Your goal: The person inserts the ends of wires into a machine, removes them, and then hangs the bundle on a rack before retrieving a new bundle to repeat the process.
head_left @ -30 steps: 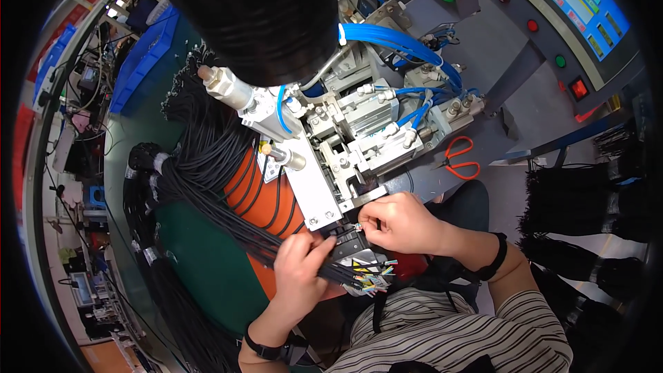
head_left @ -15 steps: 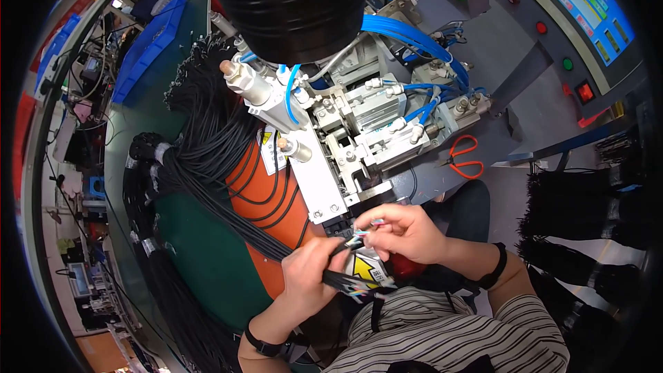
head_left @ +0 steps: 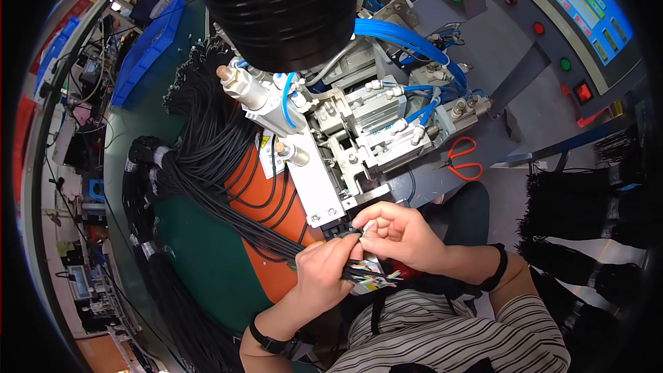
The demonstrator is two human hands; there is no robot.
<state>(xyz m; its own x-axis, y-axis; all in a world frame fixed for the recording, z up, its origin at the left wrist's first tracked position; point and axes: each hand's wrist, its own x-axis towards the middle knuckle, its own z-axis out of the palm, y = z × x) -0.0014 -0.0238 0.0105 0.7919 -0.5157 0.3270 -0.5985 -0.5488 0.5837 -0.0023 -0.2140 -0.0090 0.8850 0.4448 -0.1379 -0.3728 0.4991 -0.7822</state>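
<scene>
My left hand (head_left: 319, 273) is closed around several black cables, whose stripped ends with thin coloured wires (head_left: 376, 278) fan out to the right below the fingers. My right hand (head_left: 407, 240) meets the left fingertips, its thumb and index finger pinched on the end wires of one cable; the fingers partly hide them. From my left hand the black cables (head_left: 266, 238) run back to a large pile on the left. Just beyond the hands stands a metal machine (head_left: 356, 135) with pneumatic cylinders and blue hoses.
An orange mat (head_left: 276, 287) lies on the green table (head_left: 200, 249). Red-handled scissors (head_left: 461, 159) lie on the grey machine bed. A black cylinder (head_left: 276, 7) hangs overhead. Further off are a blue tray (head_left: 146, 52), a screen (head_left: 583, 7), and hanging cable bundles (head_left: 573, 200) at right.
The left hand has shifted slightly right and turned, so the coloured wire ends show more below it. The right fingers have closed in against the left fingertips, covering most of the pinched wires.
</scene>
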